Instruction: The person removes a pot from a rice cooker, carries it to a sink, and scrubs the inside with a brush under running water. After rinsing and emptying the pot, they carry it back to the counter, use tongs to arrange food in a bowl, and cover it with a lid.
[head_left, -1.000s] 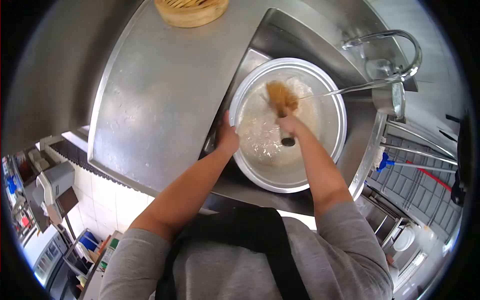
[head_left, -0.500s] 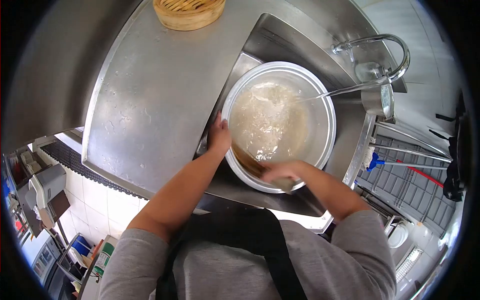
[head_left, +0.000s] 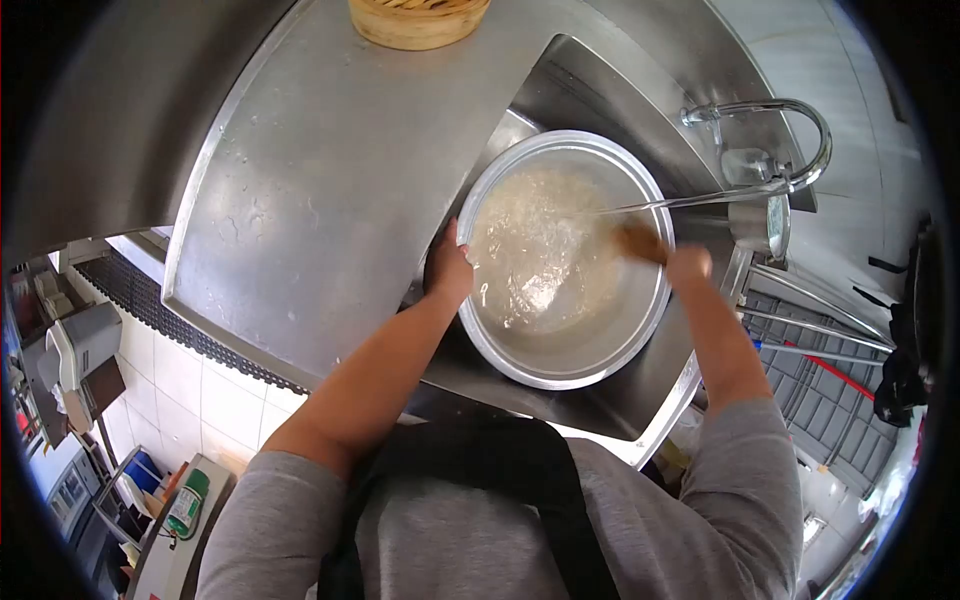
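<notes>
A large round metal bowl sits in the steel sink, holding cloudy water with bubbles. Water runs into it from the curved faucet. My left hand grips the bowl's rim at the left side. At the right rim, my right hand is closed round a brown brush-like tool, blurred by motion, whose end reaches over the water inside the bowl.
A bamboo steamer stands on the steel counter at the top. Behind the faucet base is a metal container. A grey rack and metal poles are at the right. A green bottle lies at lower left.
My right hand and the brown tool have moved from the bowl's near edge up to its right side. My left hand still holds the rim. The whole view has shifted slightly.
</notes>
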